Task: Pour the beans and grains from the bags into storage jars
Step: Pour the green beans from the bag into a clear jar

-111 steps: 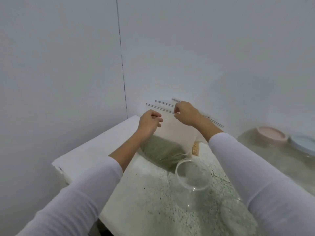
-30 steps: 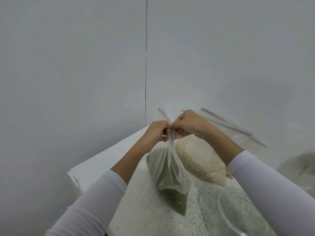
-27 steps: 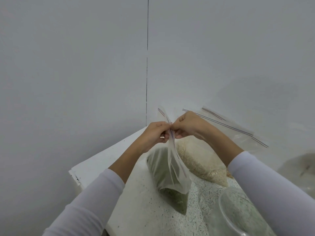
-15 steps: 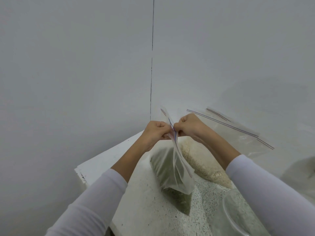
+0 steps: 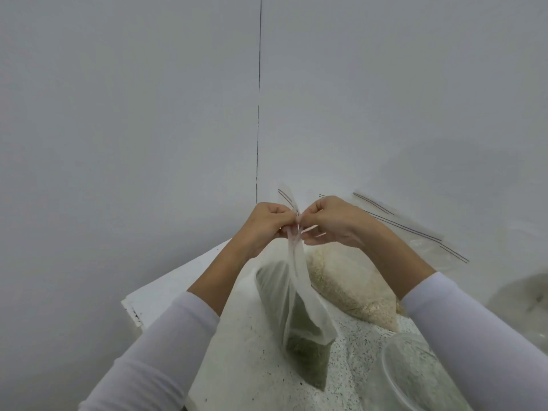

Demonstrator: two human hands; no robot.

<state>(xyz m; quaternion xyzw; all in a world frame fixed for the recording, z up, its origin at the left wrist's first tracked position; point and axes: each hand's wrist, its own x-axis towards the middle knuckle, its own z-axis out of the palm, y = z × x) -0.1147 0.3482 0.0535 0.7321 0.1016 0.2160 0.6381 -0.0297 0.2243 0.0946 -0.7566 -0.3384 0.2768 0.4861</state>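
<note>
bean bag (image 5: 299, 330) left of grain bag (image 5: 350, 286), jar (image 5: 415, 372) right, on counter (image 5: 246, 351)

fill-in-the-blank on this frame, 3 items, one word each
1. Both hands, left hand and right hand, pinch the top of the bag holding ____ beans.
2. The bag behind it holds ____ grains.
3. The jar at lower right is made of clear ____.

Missing: green; white; glass

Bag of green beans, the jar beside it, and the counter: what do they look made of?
Bag of green beans: thin, clear, soft plastic; it crumples and hangs from the left hand and right hand, zip strip on top. Jar: clear and rigid, glass or hard plastic, can't tell. Counter: white, dark-speckled, stone-like, probably terrazzo or composite.
</note>
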